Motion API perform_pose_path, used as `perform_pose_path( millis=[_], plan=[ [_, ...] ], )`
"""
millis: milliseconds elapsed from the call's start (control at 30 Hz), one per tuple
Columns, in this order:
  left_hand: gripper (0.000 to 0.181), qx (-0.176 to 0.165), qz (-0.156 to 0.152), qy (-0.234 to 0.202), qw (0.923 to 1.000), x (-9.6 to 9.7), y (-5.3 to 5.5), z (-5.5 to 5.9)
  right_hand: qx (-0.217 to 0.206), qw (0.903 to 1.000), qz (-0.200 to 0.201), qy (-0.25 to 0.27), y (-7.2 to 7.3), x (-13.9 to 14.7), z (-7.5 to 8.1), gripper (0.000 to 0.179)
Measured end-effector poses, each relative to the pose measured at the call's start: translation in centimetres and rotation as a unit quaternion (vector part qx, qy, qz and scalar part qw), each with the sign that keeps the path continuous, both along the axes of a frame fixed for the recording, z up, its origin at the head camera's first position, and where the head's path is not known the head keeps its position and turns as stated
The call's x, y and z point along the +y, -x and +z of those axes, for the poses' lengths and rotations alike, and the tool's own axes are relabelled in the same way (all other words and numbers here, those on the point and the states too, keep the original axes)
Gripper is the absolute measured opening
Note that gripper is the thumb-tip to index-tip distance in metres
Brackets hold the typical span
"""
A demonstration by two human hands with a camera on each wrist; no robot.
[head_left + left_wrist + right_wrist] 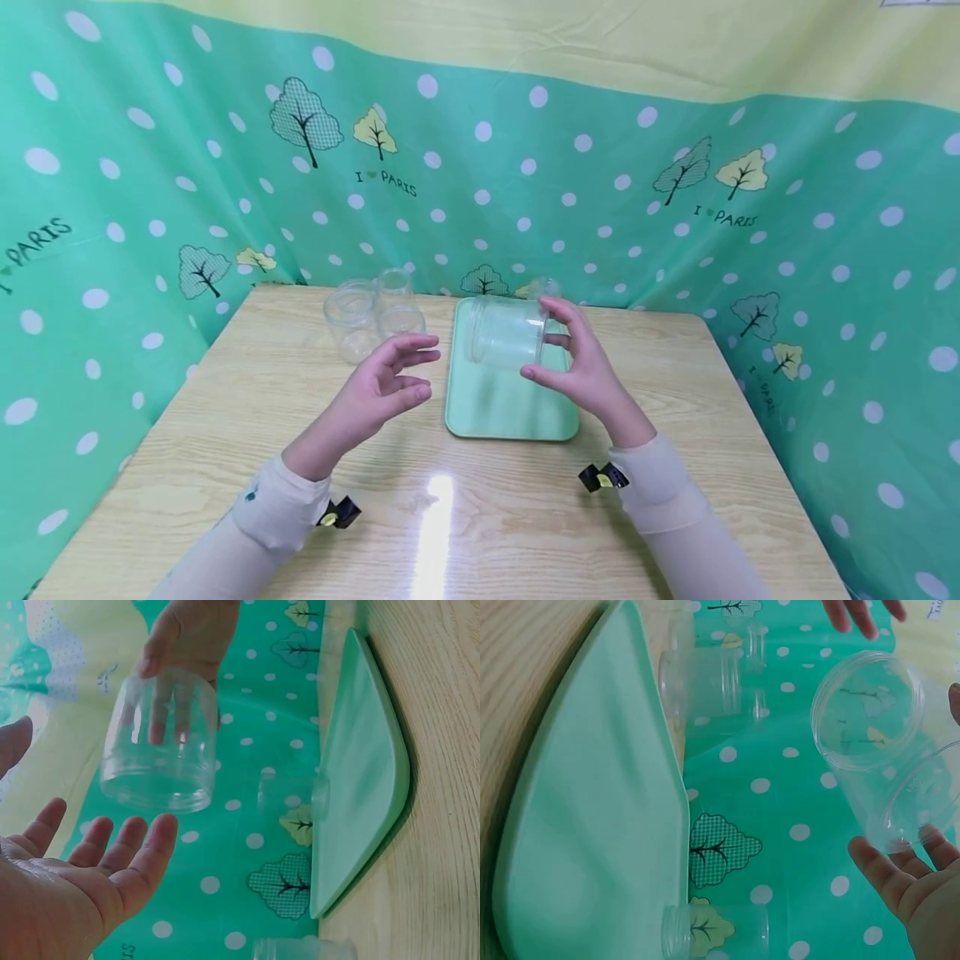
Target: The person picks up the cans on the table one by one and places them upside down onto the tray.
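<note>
My right hand point(583, 358) grips a clear jar point(506, 333) by its base end, thumb on the near side and fingers on the far side. Lying sideways in the air above a light green tray point(510, 417), the jar points its threaded mouth to the left. My left hand point(378, 387) hovers left of that mouth, fingers loosely bent and apart from the jar. In the left wrist view, the left fingertips point(161, 832) appear close to the jar's rim. The right wrist view shows the see-through jar point(862, 772) between both hands, with nothing visible inside.
Several clear jars point(351, 304) stand grouped at the table's back left. Another small clear jar point(545, 287) is behind the tray's far right corner. A green dotted curtain point(480, 167) hangs along the back and sides of the wooden table point(225, 433).
</note>
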State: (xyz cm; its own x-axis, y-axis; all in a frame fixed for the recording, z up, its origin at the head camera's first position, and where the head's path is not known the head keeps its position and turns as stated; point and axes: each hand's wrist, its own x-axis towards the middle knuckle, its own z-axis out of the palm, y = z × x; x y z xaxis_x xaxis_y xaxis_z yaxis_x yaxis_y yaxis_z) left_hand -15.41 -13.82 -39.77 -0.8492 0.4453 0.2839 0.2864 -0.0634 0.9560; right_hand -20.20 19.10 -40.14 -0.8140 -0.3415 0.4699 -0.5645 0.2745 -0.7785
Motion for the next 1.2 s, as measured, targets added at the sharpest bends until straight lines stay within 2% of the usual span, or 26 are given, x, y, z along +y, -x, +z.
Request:
perform_pose_path(
  millis=[367, 700, 833, 967, 1100, 1200],
  plan=[
    [0.058, 0.018, -0.003, -0.012, 0.9998, -0.2, -0.4, 0.7, -0.025, 0.9975, -0.042, -0.051, 2.6, -0.4, 1.7, 0.094],
    [0.054, 0.023, -0.005, -0.003, 0.9997, -0.6, -0.3, 0.7, -0.036, 0.9923, -0.046, -0.109, 3.8, -0.7, 3.5, 0.092],
    [0.053, 0.029, -0.005, -0.002, 0.9996, -0.7, -0.3, 0.8, -0.045, 0.9845, -0.060, -0.159, 4.3, -1.0, 4.9, 0.093],
    [0.052, 0.031, -0.003, -0.001, 0.9995, -0.7, -0.4, 0.9, -0.050, 0.9728, -0.078, -0.213, 4.9, -1.5, 6.0, 0.093],
    [0.051, 0.034, 0.001, 0.010, 0.9994, -0.7, -0.4, 0.9, -0.056, 0.9615, -0.090, -0.253, 5.7, -2.1, 6.6, 0.094],
    [0.050, 0.038, 0.010, 0.036, 0.9986, -0.8, -0.3, 0.8, -0.065, 0.9562, -0.091, -0.270, 6.3, -2.5, 6.9, 0.095]
  ],
)
